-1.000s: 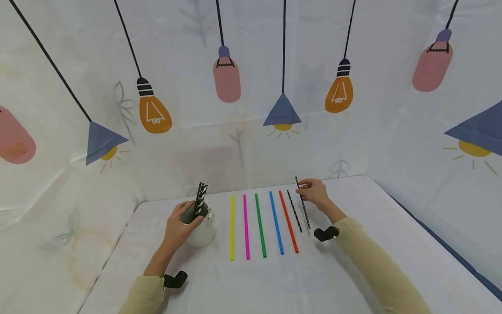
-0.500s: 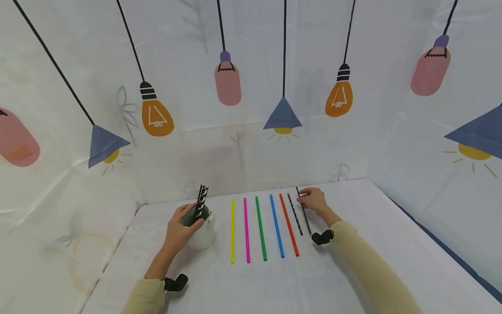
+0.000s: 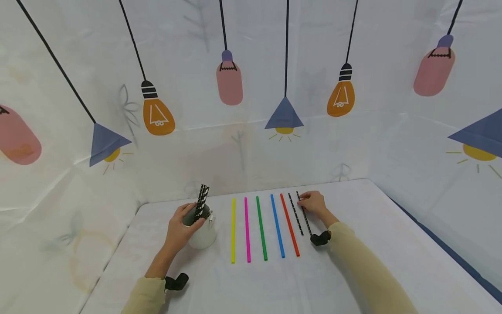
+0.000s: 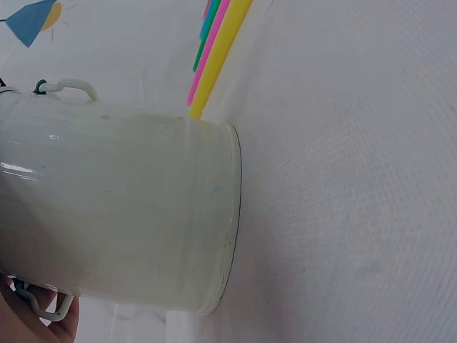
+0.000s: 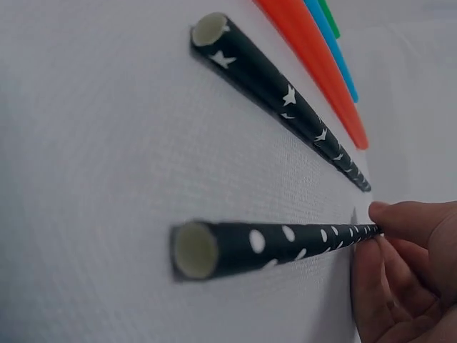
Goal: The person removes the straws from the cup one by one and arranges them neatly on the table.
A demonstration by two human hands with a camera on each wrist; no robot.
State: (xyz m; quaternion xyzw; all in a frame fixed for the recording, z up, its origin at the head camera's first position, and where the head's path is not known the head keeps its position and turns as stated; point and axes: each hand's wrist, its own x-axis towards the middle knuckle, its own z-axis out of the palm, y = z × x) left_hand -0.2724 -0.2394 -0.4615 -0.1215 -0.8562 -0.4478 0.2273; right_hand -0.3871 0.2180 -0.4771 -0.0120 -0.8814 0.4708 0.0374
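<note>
On the left, my left hand (image 3: 178,231) grips a white enamel pot (image 3: 204,239) round its rim. The left wrist view shows the glossy pot wall (image 4: 121,207) and a small looped side handle (image 4: 75,86). A bunch of black-and-white patterned straws (image 3: 201,198) stands upright in the pot, leaning right. At the right end of a row of straws, my right hand (image 3: 315,203) pinches a black straw with white dots (image 5: 285,243) near its far end, thumb against fingers. This straw lies along the white cloth. Beside it lies a black straw with white stars (image 5: 289,100).
Left of the black straws, red (image 3: 289,224), blue (image 3: 277,226), green (image 3: 261,229), pink (image 3: 247,230) and yellow (image 3: 233,231) straws lie spaced apart. A white sheet printed with hanging lamps (image 3: 284,113) rises behind the table.
My right hand has lowered the dotted straw from a raised tilt onto the cloth, beside the starred one. The left hand keeps its grip on the pot.
</note>
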